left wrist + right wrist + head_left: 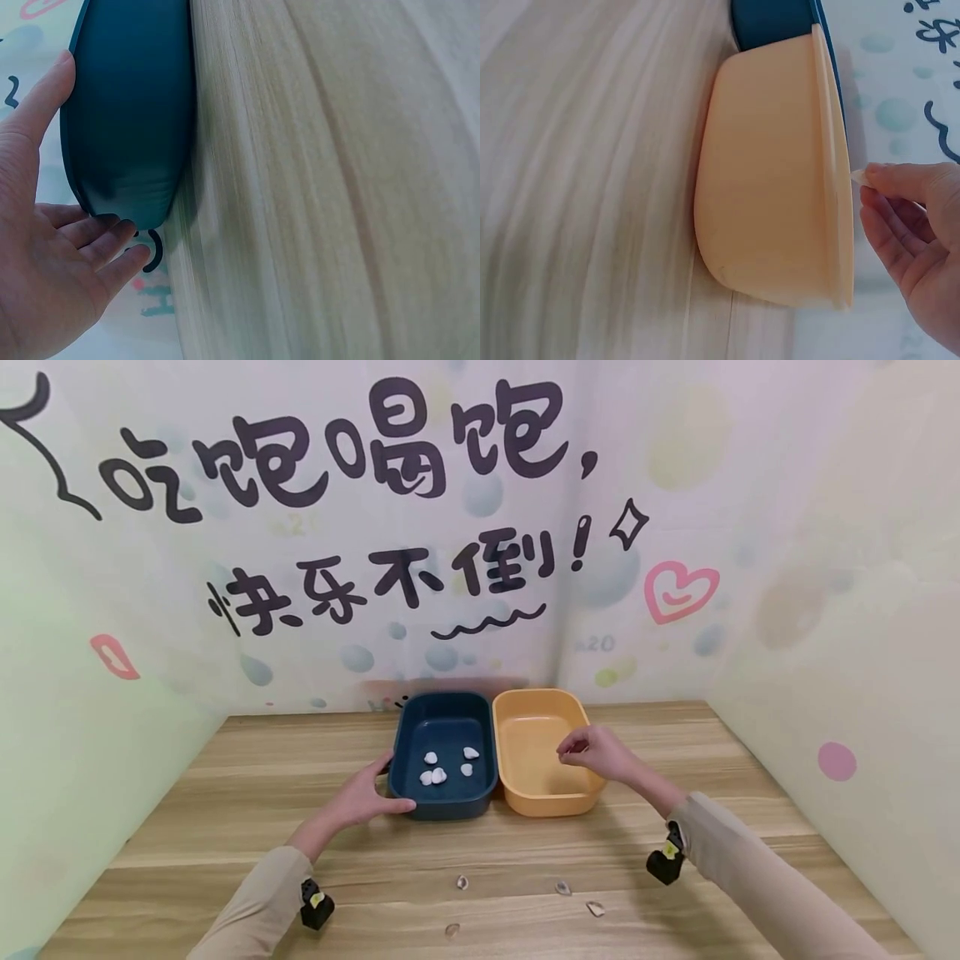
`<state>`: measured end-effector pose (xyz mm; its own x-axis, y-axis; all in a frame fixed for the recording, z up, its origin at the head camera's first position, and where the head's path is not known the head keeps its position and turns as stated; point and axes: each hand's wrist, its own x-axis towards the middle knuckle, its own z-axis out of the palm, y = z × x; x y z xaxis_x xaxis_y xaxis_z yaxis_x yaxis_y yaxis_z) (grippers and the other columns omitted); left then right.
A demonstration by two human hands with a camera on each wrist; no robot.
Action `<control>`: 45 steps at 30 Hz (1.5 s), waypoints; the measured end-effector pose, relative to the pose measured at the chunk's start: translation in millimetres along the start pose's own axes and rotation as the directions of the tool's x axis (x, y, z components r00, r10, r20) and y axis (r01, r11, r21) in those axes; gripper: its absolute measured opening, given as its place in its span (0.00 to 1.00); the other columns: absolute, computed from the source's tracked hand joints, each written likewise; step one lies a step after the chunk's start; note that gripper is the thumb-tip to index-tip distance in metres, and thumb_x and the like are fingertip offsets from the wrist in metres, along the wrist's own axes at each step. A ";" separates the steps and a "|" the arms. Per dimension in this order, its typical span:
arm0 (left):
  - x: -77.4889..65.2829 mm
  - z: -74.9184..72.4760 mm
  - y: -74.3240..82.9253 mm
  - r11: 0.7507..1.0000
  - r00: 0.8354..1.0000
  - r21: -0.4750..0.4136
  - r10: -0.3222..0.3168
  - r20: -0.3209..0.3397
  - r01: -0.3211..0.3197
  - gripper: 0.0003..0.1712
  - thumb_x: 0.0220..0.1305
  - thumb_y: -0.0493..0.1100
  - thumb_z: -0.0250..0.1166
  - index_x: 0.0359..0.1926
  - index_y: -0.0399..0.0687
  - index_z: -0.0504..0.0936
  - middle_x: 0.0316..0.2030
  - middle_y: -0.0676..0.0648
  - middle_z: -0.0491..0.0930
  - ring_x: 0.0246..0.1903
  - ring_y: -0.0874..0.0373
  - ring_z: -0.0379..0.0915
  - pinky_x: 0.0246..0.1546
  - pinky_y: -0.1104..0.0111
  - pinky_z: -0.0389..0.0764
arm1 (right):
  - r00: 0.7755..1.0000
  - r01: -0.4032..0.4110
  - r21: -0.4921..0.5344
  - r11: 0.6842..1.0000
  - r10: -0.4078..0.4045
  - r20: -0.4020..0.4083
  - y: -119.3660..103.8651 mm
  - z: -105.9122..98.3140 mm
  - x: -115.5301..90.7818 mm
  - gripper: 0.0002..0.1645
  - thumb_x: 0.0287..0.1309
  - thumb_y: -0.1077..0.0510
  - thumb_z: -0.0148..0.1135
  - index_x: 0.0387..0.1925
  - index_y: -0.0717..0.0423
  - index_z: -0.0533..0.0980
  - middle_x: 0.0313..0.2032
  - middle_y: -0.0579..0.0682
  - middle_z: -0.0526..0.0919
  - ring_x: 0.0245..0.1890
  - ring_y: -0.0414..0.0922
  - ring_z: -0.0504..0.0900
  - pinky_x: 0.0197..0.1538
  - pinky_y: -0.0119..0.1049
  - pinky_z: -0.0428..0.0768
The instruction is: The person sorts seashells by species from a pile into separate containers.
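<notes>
At the left, my left hand [363, 797] holds the near left corner of a dark blue plastic bin [453, 811], thumb on the front rim and fingers along the side. Several small white shells [438, 775] lie on that bin's floor. Over the right part of a yellow-orange bin [551, 806], my right hand [597, 753] has thumb and forefinger together. The right wrist view shows them pinching a small pale shell [859, 178], mostly covered by the fingertips.
Both bins stand side by side against the printed wall cloth [465, 660]. On the wooden table [360, 893] nearer to me lie several small shells, among them a greyish one [562, 887], a pale one [595, 908] and a brownish one [452, 931].
</notes>
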<state>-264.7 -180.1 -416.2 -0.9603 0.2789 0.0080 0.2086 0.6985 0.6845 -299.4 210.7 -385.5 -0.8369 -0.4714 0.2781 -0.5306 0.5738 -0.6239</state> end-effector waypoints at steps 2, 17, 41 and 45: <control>0.0 -0.9 -0.7 1.000 1.000 -0.001 -0.004 0.000 0.004 0.59 0.43 0.60 0.71 0.67 0.35 0.52 0.61 0.31 0.61 0.59 0.39 0.59 0.55 0.47 0.63 | 0.999 -0.024 0.019 1.000 0.025 -0.028 3.6 2.5 6.2 0.04 0.47 0.68 0.65 0.28 0.67 0.80 0.26 0.52 0.83 0.26 0.40 0.79 0.31 0.29 0.77; 0.9 -0.1 -1.7 1.000 1.000 0.015 -0.006 -0.005 0.006 0.59 0.43 0.61 0.70 0.67 0.35 0.52 0.61 0.32 0.61 0.60 0.40 0.59 0.56 0.48 0.63 | 0.978 -0.075 0.067 0.995 0.087 -0.189 20.8 15.1 28.4 0.11 0.52 0.74 0.56 0.40 0.75 0.74 0.39 0.69 0.78 0.37 0.58 0.80 0.38 0.42 0.79; 1.2 0.0 -1.0 1.000 1.000 0.007 0.009 -0.002 -0.009 0.59 0.43 0.60 0.71 0.67 0.34 0.52 0.61 0.31 0.61 0.59 0.39 0.59 0.56 0.47 0.63 | 1.000 0.018 0.056 0.998 -0.017 -0.026 -17.8 -5.5 -5.9 0.12 0.51 0.68 0.61 0.40 0.69 0.76 0.39 0.65 0.79 0.37 0.51 0.80 0.37 0.36 0.80; 1.4 0.4 -1.1 1.000 1.000 0.004 0.006 -0.001 -0.006 0.58 0.44 0.59 0.71 0.67 0.34 0.51 0.61 0.31 0.61 0.59 0.39 0.59 0.56 0.47 0.63 | 0.999 0.035 0.059 0.998 -0.035 -0.004 -20.8 -5.5 -11.2 0.13 0.50 0.68 0.62 0.40 0.70 0.76 0.38 0.63 0.80 0.36 0.51 0.80 0.38 0.36 0.80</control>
<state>-266.2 -180.2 -417.2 -0.9590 0.2831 0.0128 0.2155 0.6991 0.6818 -279.8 207.7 -371.7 -0.8185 -0.4883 0.3027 -0.5506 0.5164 -0.6559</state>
